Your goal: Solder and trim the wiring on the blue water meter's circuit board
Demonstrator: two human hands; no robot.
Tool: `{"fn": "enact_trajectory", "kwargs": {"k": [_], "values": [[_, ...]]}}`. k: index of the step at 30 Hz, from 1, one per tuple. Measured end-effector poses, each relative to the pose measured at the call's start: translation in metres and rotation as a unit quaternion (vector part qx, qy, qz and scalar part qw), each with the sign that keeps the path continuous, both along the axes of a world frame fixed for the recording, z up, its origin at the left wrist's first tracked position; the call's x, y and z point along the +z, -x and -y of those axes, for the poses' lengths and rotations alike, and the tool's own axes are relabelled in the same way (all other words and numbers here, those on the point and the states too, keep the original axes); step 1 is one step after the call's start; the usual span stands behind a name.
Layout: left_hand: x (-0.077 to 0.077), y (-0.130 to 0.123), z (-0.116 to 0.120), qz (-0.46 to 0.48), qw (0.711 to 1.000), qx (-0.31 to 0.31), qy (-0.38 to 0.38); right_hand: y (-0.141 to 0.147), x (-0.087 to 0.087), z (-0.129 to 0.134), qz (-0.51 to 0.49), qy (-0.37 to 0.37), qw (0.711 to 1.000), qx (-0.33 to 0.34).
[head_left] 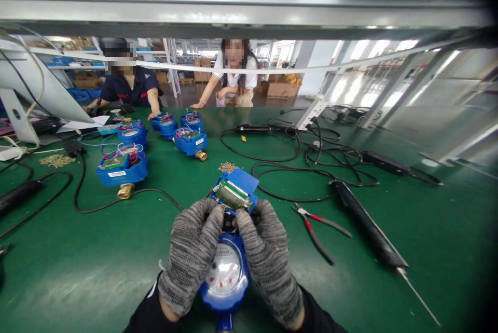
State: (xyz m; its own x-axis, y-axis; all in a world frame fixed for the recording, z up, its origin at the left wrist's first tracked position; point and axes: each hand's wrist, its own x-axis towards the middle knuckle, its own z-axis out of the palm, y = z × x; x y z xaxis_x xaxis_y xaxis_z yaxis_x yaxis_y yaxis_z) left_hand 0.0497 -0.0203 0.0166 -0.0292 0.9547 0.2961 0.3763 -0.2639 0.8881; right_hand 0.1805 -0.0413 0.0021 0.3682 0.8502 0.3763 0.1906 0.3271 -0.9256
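A blue water meter with a round clear dial lies on the table in front of me, dial facing up. At its far end sits a green circuit board with a cylindrical part on it, beside a blue flap. My left hand, in a grey knitted glove, is closed on the left side of the meter's electronics end. On the opposite side, my right hand, gloved the same way, is closed with its thumb near the board's lower edge. Both hands hide exactly what the fingertips pinch.
Red-handled cutters and a black electric screwdriver lie to the right among looped cables. Loose screws sit beyond the meter. Several other blue meters stand at left and centre. Two people are across the table, under a white shelf beam.
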Motion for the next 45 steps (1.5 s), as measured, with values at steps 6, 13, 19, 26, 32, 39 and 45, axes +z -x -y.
{"fn": "enact_trajectory", "kwargs": {"k": [6,13,19,26,32,39,45], "values": [[-0.003,-0.001,0.001,0.041,0.999,0.029,-0.012,0.001,-0.002,-0.003,0.019,-0.004,1.000,-0.022],[-0.004,-0.005,0.005,0.004,0.997,0.060,-0.055,-0.001,-0.002,-0.005,0.000,-0.018,1.000,-0.003],[0.003,-0.004,0.006,-0.025,0.994,0.056,-0.092,-0.001,-0.007,-0.003,0.026,-0.019,0.999,-0.025],[0.002,-0.005,0.005,-0.017,0.992,0.077,-0.093,0.002,-0.012,-0.002,0.102,-0.050,0.991,-0.069],[-0.019,0.005,0.001,0.016,0.995,0.071,-0.075,0.005,-0.009,0.001,0.133,-0.082,0.983,-0.098],[-0.016,0.003,-0.001,0.064,0.997,0.042,-0.028,0.000,-0.009,-0.005,0.024,-0.031,0.999,-0.036],[0.001,-0.007,-0.003,0.032,0.998,0.041,0.017,-0.006,-0.001,-0.009,-0.047,-0.022,0.998,0.021]]}}
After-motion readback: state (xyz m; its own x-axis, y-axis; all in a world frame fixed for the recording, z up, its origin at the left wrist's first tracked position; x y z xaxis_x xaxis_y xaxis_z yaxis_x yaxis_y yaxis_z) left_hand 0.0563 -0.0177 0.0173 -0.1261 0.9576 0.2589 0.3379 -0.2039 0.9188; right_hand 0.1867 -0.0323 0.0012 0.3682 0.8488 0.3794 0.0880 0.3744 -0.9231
